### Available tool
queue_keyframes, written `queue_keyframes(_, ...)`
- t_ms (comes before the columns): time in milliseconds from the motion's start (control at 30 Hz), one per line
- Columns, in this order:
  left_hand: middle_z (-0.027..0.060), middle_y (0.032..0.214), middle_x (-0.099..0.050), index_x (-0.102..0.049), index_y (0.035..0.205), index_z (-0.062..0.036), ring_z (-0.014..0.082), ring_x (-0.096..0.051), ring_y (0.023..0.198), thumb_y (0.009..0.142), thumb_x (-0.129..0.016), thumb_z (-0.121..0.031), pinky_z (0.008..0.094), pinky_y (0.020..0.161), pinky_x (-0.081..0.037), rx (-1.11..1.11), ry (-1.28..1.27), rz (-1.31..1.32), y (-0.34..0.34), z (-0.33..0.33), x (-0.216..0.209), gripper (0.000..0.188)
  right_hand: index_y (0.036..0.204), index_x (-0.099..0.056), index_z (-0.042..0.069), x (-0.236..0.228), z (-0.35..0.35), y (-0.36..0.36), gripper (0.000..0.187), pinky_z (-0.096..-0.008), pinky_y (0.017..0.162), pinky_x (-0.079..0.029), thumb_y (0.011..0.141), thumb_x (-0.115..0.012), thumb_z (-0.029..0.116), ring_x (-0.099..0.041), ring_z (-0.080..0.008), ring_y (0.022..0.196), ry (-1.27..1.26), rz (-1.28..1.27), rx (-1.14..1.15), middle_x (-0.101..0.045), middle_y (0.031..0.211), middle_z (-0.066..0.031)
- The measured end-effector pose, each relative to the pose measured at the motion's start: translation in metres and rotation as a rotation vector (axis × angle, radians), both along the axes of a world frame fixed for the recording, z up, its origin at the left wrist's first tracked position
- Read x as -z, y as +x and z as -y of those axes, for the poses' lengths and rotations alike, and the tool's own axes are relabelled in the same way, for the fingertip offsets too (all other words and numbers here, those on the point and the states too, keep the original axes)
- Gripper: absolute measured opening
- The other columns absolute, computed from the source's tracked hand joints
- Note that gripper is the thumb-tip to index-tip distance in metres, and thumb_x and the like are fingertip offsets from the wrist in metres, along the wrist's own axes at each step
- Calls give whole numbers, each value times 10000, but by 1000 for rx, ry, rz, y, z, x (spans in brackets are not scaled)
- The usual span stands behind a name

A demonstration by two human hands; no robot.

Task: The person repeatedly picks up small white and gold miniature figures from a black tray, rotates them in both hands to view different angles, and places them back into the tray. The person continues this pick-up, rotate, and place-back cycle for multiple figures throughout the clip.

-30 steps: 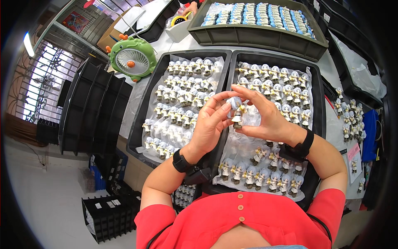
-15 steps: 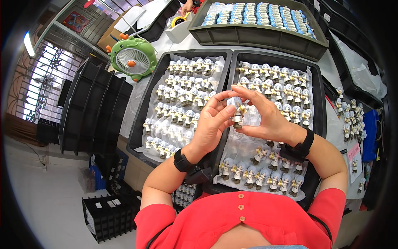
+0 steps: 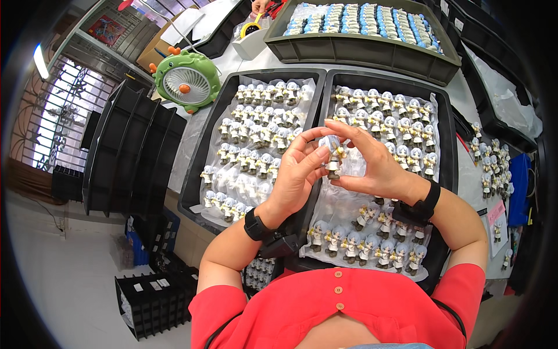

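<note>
Between both hands I hold up one small figurine [image 3: 332,160] with pale hair, a white outfit and dark boots. My left hand [image 3: 299,174] grips its side, the thumb pressed near the head. My right hand [image 3: 375,160] curves round the other side, its index finger over the top and its thumb by the feet. Below lie two black trays side by side, the left tray [image 3: 195,174] and the right tray [image 3: 446,157], both lined with thin white sheeting. Rows of matching figurines [image 3: 351,247] lie in them; my hands and forearms hide some.
A green cartoon-shaped fan [image 3: 185,81] stands at the far left. Behind the trays sits a large grey-green crate [image 3: 360,55] of blue-and-white pieces. More figurines [image 3: 494,160] stand at the right. Black crates [image 3: 133,151] are stacked at left. Another person's hand [image 3: 260,6] shows at the top.
My hands and the figurine stay almost still. At the top, the other person's hand has shifted slightly near the yellow tape roll.
</note>
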State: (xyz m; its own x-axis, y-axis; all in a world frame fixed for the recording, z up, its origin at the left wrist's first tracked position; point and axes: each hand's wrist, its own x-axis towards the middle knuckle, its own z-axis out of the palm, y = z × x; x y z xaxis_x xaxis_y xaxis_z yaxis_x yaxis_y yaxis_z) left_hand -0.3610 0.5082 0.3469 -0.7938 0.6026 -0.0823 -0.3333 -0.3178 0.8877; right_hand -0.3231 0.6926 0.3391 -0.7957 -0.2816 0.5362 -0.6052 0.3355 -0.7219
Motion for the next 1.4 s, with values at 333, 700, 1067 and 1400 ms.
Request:
queue_keyframes(333, 17, 1098, -578, -441, 1265, -84, 75, -565, 933, 889, -620, -177, 240, 753, -473, 23, -3, -5, 1, 0, -2, 427, 1390, -363, 66, -1, 1, 0, 865, -365, 904, -449, 630, -775, 86, -542, -267, 1021, -8, -20, 4, -516, 1263, -103)
queue_keyframes(700, 76, 1209, -501, -410, 1284, -45, 146, -575, 994, 887, -561, -115, 284, 817, -500, 9, 28, -49, 2, -1, 0, 430, 1405, -343, 70, 1, 1, -3, 902, -379, 897, -438, 617, -782, 66, -528, -287, 1019, 43, -169, 24, -529, 1220, -113)
queue_keyframes(1067, 157, 1291, -463, -341, 1362, -40, 300, -550, 1111, 908, -406, -188, 394, 917, -464, 173, 203, 141, -2, 1, -4, 481, 1431, -300, 101, -6, -1, 2, 967, -361, 874, -477, 604, -801, 75, -557, -251, 982, 24, -60, -2, -511, 1204, -102)
queue_keyframes(1400, 131, 1260, -498, -354, 1355, -47, 267, -559, 1109, 946, -471, -337, 368, 904, -474, 168, 152, 59, -3, 0, -1, 515, 1428, -309, 115, -6, 0, 2, 937, -339, 829, -507, 625, -788, 65, -577, -238, 957, 1, -68, 11, -522, 1139, -120)
